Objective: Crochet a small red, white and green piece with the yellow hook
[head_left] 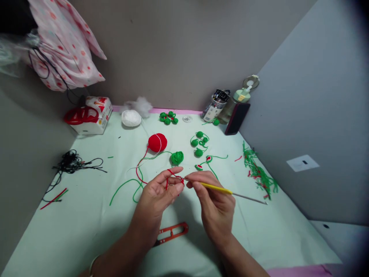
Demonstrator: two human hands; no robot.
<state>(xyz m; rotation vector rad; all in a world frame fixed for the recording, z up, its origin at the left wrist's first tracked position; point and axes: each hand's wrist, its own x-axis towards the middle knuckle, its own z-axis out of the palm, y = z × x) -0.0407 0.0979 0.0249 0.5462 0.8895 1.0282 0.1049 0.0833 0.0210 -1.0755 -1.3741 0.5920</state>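
Note:
My left hand (161,190) is raised above the table, its fingers pinched on a strand of red yarn (170,177) looped over the forefinger. My right hand (211,200) grips a crochet hook (225,190) with a yellow handle and a grey metal shaft; its tip meets the red yarn at the left fingertips. The red strand trails back to a red yarn ball (157,142) on the pale green table cover (86,215). A green yarn ball (177,157) lies just behind my hands, with green strands curling to the left.
Orange thread snips (171,232) lie under my left wrist. Small green crocheted pieces (198,143) and green yarn scraps (259,175) sit at the right. A white yarn ball (131,117), a box (93,114), black cord (70,163), a pen cup (215,107) and a bottle (239,100) line the back.

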